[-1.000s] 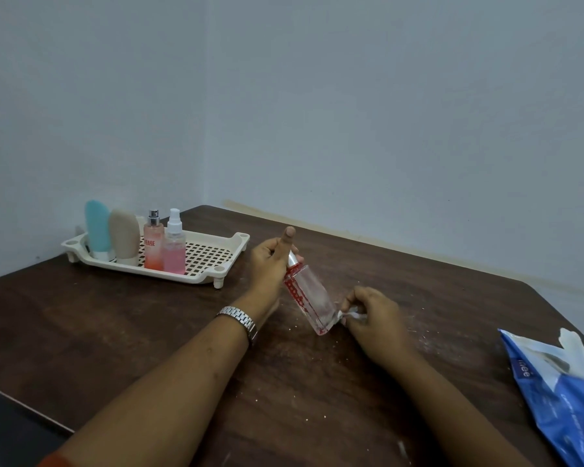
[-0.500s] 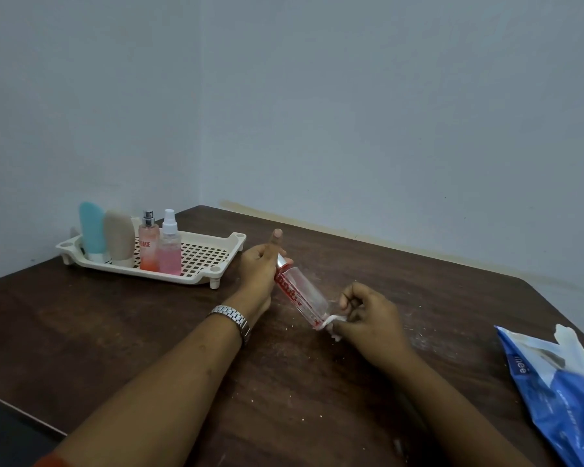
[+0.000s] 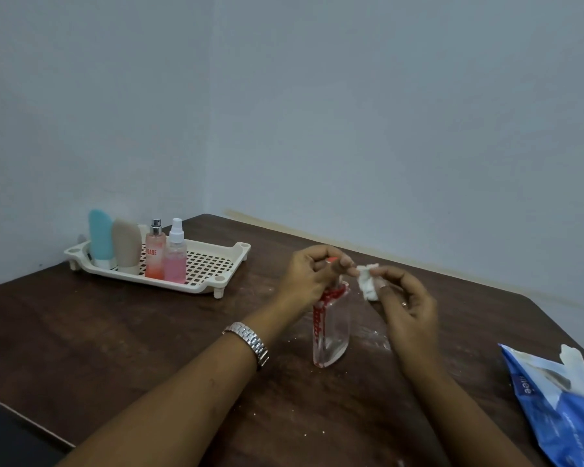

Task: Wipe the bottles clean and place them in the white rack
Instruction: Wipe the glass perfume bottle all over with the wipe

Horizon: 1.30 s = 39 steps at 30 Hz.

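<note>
The clear bottle (image 3: 331, 335) is upright mid-table (image 3: 115, 332), well apart from the white rack (image 3: 216, 286) at the far left corner, with the left hand (image 3: 309, 281) gripping its cap. The right hand (image 3: 408, 308) pinches a tissue wad (image 3: 368, 281) beside the cap. I'd hold firm and wipe the neck all round.

Pink bottle (image 3: 155, 254): "UADE"; blue pack (image 3: 560, 409): perhaps "mee".

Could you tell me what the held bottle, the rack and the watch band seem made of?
Clear bottle: glass or hard plastic, glossy; the table shows through. White rack: apparently moulded plastic, matte, grid floor. Watch band: likely metal, shiny silvery links.
</note>
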Available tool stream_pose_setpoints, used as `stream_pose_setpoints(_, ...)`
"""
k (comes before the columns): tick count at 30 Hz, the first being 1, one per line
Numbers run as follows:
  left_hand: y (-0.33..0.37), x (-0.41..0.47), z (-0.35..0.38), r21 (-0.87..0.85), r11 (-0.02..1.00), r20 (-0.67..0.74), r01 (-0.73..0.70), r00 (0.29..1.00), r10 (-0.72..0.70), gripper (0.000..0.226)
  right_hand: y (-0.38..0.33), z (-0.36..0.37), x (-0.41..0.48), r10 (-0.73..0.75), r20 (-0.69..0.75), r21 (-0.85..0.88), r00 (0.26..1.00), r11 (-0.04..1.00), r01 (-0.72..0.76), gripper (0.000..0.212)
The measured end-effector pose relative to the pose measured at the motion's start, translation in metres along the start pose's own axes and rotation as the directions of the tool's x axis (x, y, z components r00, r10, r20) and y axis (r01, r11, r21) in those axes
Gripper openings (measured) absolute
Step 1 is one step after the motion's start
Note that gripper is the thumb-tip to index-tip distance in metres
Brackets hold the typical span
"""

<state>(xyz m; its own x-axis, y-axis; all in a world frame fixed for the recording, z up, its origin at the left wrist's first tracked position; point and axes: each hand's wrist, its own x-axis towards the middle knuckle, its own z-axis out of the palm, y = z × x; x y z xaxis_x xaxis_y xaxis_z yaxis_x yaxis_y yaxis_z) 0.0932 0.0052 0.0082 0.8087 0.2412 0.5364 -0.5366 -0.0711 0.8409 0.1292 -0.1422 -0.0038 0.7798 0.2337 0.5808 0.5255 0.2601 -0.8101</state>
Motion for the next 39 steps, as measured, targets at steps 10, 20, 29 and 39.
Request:
stream_pose_setpoints(10,-0.002,-0.012,0.019,-0.045,0.999,0.061,0.004,0.998,-0.001,0.055,-0.007,0.0,-0.005,-0.07,0.039,0.107,0.997,0.992,0.065,0.028)
stream_pose_setpoints(20,-0.004,-0.017,0.017,0.015,0.994,0.06,0.105,0.993,-0.105,0.096,0.004,0.0,-0.015,-0.077,0.194,-0.341,0.978,0.93,0.141,0.036)
stream_pose_setpoints(29,-0.002,-0.023,0.025,0.035,0.984,-0.005,0.177,0.984,-0.177,0.068,-0.02,0.018,-0.017,-0.206,0.028,-0.099,0.978,0.973,0.208,0.039)
stream_pose_setpoints(39,-0.002,-0.017,0.026,-0.019,0.991,-0.069,0.132,0.989,-0.133,0.066,-0.014,0.012,-0.011,-0.314,0.13,-0.379,0.94,0.861,0.34,0.038)
